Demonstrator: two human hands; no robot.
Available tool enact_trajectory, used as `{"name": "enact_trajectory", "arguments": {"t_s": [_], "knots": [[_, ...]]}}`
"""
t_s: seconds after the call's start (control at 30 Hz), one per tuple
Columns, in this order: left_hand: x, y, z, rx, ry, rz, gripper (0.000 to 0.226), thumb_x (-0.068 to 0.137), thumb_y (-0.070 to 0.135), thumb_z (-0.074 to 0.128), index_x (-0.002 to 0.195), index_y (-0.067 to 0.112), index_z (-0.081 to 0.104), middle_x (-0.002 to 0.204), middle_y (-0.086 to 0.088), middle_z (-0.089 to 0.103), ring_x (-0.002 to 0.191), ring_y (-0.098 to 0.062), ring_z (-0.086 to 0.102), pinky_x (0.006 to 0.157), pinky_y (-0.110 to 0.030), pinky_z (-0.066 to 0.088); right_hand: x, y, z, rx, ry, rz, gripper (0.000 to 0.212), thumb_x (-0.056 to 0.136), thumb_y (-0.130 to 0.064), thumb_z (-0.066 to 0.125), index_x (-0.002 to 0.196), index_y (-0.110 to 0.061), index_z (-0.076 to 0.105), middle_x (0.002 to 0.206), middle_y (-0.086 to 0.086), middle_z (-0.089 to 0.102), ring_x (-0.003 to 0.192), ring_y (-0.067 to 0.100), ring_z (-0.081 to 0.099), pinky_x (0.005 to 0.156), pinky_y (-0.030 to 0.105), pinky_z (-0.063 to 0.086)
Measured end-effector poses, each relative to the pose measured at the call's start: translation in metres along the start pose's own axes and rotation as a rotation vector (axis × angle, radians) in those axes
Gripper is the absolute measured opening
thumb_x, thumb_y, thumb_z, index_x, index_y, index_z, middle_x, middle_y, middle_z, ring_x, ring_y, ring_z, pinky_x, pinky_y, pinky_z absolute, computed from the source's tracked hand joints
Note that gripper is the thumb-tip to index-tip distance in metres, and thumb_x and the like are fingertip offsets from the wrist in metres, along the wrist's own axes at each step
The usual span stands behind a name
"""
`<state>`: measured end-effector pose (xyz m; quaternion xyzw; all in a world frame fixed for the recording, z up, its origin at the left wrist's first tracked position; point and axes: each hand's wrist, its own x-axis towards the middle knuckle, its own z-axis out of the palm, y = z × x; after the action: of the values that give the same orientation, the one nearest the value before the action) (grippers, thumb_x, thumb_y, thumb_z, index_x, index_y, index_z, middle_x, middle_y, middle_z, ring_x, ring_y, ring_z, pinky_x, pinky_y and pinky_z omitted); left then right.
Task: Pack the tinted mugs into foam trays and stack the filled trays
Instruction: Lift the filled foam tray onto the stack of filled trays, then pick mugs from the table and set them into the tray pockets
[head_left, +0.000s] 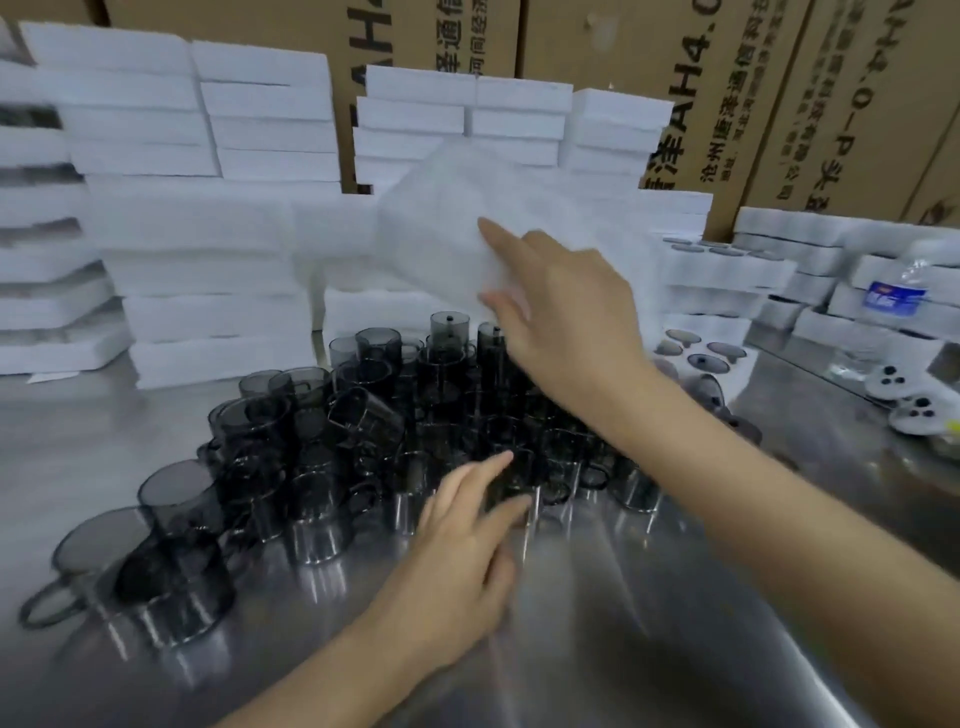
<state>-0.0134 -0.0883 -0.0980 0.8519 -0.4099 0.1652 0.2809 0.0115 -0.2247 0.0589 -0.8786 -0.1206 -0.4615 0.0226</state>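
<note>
- The steel table (649, 623) is bare and shiny closest to the person, and both forearms reach out over it.
- The left hand (457, 551) lies low over the table with its fingers (498, 462) straight and loosely spread, holding nothing. The tips are at the near edge of the mug cluster, but blur hides whether they touch a mug.
- The tinted mugs (322, 467), smoky grey and see-through, stand crowded together mid-table. Some are nested in short stacks and a few at the left are tipped over.
- The right hand (566, 332) is raised above the far side of the mugs, gripping a foam tray (441, 234) by its lower right part. The tray is tilted, clear of the table and motion-blurred.
- To the right, a filled tray (727, 332) shows dark round shapes in its pockets.
- Near the right edge lie two white controllers (914, 410), with a water bottle (898, 296) behind them.
- White foam stacks (197, 234) line the back of the table.
- Printed cardboard boxes (675, 52) stand behind everything.
</note>
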Motion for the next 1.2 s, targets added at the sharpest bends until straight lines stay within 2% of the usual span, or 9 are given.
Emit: {"name": "enact_trajectory", "arguments": {"t_s": [0.1, 0.17, 0.27, 0.37, 0.5, 0.6, 0.77, 0.93, 1.2], "knots": [[-0.008, 0.001, -0.008, -0.231, 0.247, -0.040, 0.034, 0.086, 0.005, 0.049, 0.116, 0.014, 0.062, 0.125, 0.006, 0.054, 0.117, -0.007, 0.046, 0.102, -0.022, 0.036, -0.065, -0.042, -0.052, 0.141, 0.027, -0.088, 0.050, 0.085, -0.024, 0.061, 0.133, -0.010, 0.056, 0.089, 0.005, 0.065, 0.070, 0.030, 0.057, 0.060, 0.032, 0.040], [-0.019, -0.007, -0.013, -0.385, 0.380, -0.195, 0.022, 0.088, 0.009, 0.053, 0.107, 0.016, 0.062, 0.104, 0.008, 0.064, 0.098, -0.004, 0.059, 0.084, -0.022, 0.046, -0.107, -0.057, -0.078, 0.200, -0.021, -0.119, 0.048, 0.087, -0.027, 0.056, 0.132, -0.009, 0.056, 0.086, 0.002, 0.062, 0.070, 0.022, 0.051, 0.061, 0.034, 0.041], [-0.029, -0.015, -0.032, -0.682, 0.498, -0.424, 0.023, 0.085, 0.007, 0.060, 0.106, 0.015, 0.063, 0.102, -0.002, 0.065, 0.099, -0.012, 0.062, 0.088, -0.032, 0.048, -0.157, -0.061, -0.098, 0.207, -0.060, -0.183, 0.047, 0.088, -0.030, 0.055, 0.129, -0.008, 0.059, 0.080, 0.001, 0.061, 0.067, 0.017, 0.044, 0.061, 0.030, 0.039], [-0.028, -0.012, -0.059, -0.473, 0.644, -0.233, 0.035, 0.091, 0.000, 0.048, 0.099, 0.031, 0.063, 0.099, 0.018, 0.059, 0.090, 0.002, 0.057, 0.083, -0.019, 0.044, -0.188, -0.057, -0.102, 0.177, -0.065, -0.279, 0.040, 0.081, -0.025, 0.062, 0.117, -0.010, 0.068, 0.068, 0.000, 0.058, 0.060, 0.016, 0.047, 0.056, 0.029, 0.043], [-0.027, -0.019, -0.076, -0.281, 0.744, -0.161, 0.032, 0.095, 0.001, 0.036, 0.106, 0.019, 0.061, 0.097, 0.009, 0.057, 0.088, -0.005, 0.056, 0.083, -0.019, 0.044, -0.209, -0.051, -0.090, 0.180, -0.164, -0.384, 0.035, 0.078, -0.028, 0.057, 0.104, -0.012, 0.076, 0.060, -0.003, 0.056, 0.052, 0.013, 0.048, 0.051, 0.024, 0.044], [-0.028, -0.022, -0.083, -0.239, 0.723, -0.136, 0.029, 0.093, -0.001, 0.039, 0.099, 0.017, 0.062, 0.092, 0.011, 0.058, 0.085, -0.006, 0.055, 0.081, -0.015, 0.042, -0.215, -0.049, -0.075, 0.165, -0.227, -0.420, 0.034, 0.077, -0.026, 0.060, 0.105, -0.013, 0.075, 0.063, -0.004, 0.057, 0.053, 0.013, 0.050, 0.052, 0.024, 0.045], [-0.032, -0.022, -0.072, -0.207, 0.510, -0.122, 0.022, 0.091, 0.010, 0.046, 0.092, 0.011, 0.068, 0.087, 0.007, 0.064, 0.066, -0.003, 0.055, 0.055, -0.013, 0.037, -0.206, -0.044, -0.057, 0.181, -0.244, -0.348, 0.038, 0.081, -0.027, 0.058, 0.112, -0.010, 0.072, 0.067, -0.003, 0.058, 0.056, 0.016, 0.052, 0.052, 0.027, 0.047], [-0.035, -0.029, -0.057, -0.086, 0.339, -0.110, 0.028, 0.090, 0.028, 0.042, 0.086, 0.017, 0.068, 0.084, 0.014, 0.061, 0.067, -0.004, 0.051, 0.058, -0.019, 0.034, -0.195, -0.038, -0.042, 0.220, -0.233, -0.327, 0.039, 0.076, -0.029, 0.058, 0.106, -0.010, 0.074, 0.063, -0.004, 0.056, 0.053, 0.015, 0.049, 0.050, 0.025, 0.044], [-0.033, -0.032, -0.051, -0.097, 0.419, -0.097, 0.035, 0.089, 0.025, 0.043, 0.081, 0.007, 0.071, 0.086, 0.007, 0.067, 0.069, -0.008, 0.054, 0.062, -0.008, 0.035, -0.187, -0.023, -0.025, 0.275, -0.268, -0.318, 0.037, 0.079, -0.029, 0.058, 0.108, -0.012, 0.073, 0.063, -0.006, 0.055, 0.054, 0.013, 0.051, 0.051, 0.025, 0.044]]}}
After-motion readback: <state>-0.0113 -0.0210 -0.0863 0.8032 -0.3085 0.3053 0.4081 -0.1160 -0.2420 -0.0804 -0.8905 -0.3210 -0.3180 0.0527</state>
